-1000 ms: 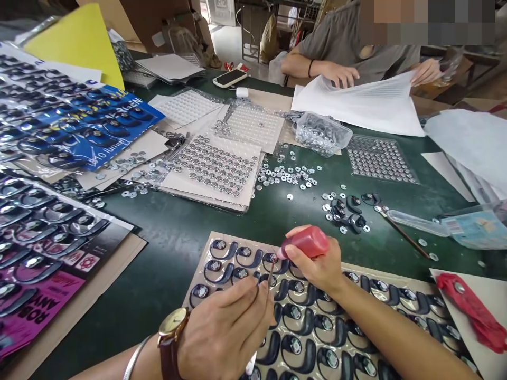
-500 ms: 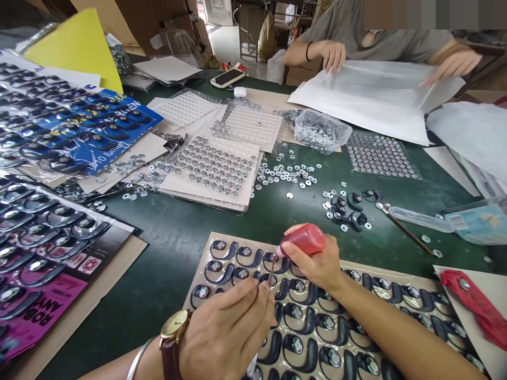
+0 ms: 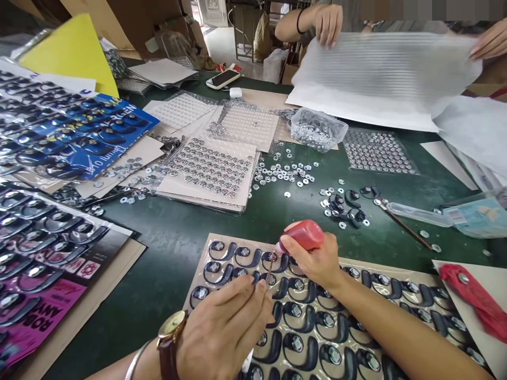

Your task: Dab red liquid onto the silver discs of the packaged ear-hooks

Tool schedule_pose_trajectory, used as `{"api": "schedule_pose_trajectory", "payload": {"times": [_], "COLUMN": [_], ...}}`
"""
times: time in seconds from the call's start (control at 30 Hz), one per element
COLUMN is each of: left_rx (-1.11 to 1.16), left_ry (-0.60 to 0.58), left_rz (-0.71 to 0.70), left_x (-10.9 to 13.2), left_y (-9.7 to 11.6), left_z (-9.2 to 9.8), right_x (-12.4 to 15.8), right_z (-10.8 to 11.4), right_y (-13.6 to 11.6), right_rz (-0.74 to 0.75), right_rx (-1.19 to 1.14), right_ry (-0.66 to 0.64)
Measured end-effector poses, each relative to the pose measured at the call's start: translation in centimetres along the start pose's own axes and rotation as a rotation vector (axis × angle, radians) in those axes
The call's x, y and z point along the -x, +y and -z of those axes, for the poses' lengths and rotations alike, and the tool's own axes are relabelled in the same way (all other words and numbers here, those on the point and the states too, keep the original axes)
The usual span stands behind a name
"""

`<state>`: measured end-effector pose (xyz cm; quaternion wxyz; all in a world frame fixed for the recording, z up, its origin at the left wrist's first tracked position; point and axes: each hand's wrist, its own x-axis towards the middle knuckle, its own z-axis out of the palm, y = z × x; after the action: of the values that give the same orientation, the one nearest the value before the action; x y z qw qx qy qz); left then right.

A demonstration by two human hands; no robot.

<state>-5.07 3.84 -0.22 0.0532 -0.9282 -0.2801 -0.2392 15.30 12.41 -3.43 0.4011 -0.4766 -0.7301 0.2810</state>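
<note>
My left hand (image 3: 225,327), with a wristwatch on the wrist, pinches a thin stick (image 3: 270,271) whose tip points up toward a small red bottle (image 3: 302,236). My right hand (image 3: 317,261) grips that red bottle, tilted with its nozzle toward the stick. Both hands hover over a cardboard tray (image 3: 198,274) of black hook-shaped parts under clear blister film, each with a metal disc.
Loose metal washers (image 3: 285,174) and black hooks (image 3: 348,211) lie on the green table (image 3: 174,232). Blister sheets of discs (image 3: 209,169), a clear tub (image 3: 317,129), printed cards (image 3: 39,243), a red piece (image 3: 471,301). Across the table another person's hands lift a white foam sheet (image 3: 380,68).
My hands have stayed almost still with bottle and stick. The person opposite has raised the white foam sheet off the table and spread both hands to its corners.
</note>
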Motion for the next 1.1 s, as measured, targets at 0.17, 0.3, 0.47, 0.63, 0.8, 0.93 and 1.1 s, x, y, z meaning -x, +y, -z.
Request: {"api": "schedule_pose_trajectory", "payload": {"times": [0.17, 0.3, 0.47, 0.63, 0.8, 0.93, 1.1], "left_rx": [0.035, 0.048, 0.035, 0.038, 0.032, 0.038, 0.052], "left_ry": [0.002, 0.008, 0.008, 0.017, 0.021, 0.018, 0.021], "left_rz": [0.027, 0.029, 0.038, 0.051, 0.054, 0.06, 0.075], "left_x": [-0.18, -0.06, -0.09, 0.1, -0.01, -0.24, -0.02], "left_y": [-0.16, -0.11, -0.02, 0.06, 0.01, -0.1, -0.2], "left_z": [0.18, 0.05, -0.01, -0.17, -0.16, 0.01, -0.02], "right_x": [-0.01, -0.04, -0.05, -0.17, -0.31, -0.19, -0.09], "right_z": [0.01, 0.0, -0.01, 0.15, 0.37, 0.44, 0.47], "right_y": [-0.01, -0.04, -0.03, -0.22, -0.51, -0.36, -0.18], "right_rz": [0.004, 0.002, -0.008, -0.032, -0.01, -0.02, -0.054], "right_rx": [0.007, 0.012, -0.014, -0.047, -0.009, -0.01, -0.055], "right_ry": [0.014, 0.033, 0.039, 0.042, 0.056, 0.05, 0.07]}}
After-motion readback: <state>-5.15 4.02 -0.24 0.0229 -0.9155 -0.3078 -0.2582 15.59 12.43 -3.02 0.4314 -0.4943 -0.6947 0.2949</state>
